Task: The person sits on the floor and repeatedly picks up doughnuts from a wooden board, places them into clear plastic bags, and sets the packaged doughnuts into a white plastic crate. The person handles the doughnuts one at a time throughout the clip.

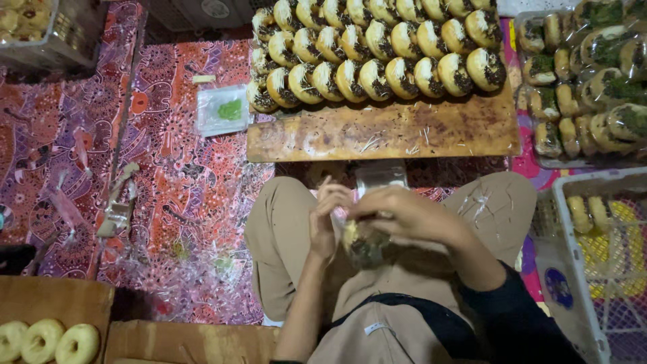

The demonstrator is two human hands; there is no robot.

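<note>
Both hands closed on one topped doughnut (pixel 362 244) over the lap: right hand (pixel 411 214) clamped across its upper side from the right, left hand (pixel 328 219) pinching what looks like a thin clear wrapper (pixel 379 176) at its left edge. Directly ahead, beyond the knees, wooden board (pixel 384 128) with rows of topped doughnuts (pixel 377 47); white crate (pixel 579 269) off to the right.
</note>
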